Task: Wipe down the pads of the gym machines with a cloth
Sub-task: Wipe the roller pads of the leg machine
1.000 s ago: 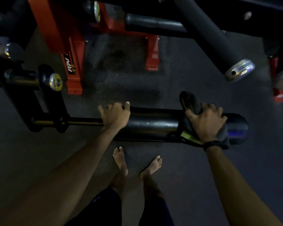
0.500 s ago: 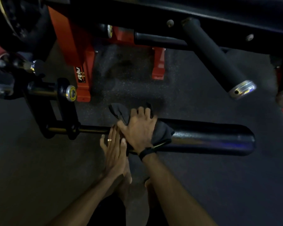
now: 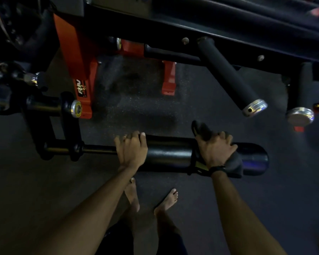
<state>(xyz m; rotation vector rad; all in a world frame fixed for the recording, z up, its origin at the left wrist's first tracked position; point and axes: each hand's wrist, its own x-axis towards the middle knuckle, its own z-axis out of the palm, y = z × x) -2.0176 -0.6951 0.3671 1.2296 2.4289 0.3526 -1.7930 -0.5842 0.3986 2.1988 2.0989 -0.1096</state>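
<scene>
Now cloth (image 3: 234, 164) under right hand (image 3: 216, 150), on pad (image 3: 169, 155).

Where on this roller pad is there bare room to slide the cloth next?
Free: roller pad between left hand and cloth, plus its right end. Crowded: under the right hand and left hand.

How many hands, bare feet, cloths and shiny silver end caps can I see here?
Hands: 2, left hand and right hand, both on the roller pad.
Bare feet: 2.
Cloths: 1.
Silver end caps: 2.
Total: 7
</scene>
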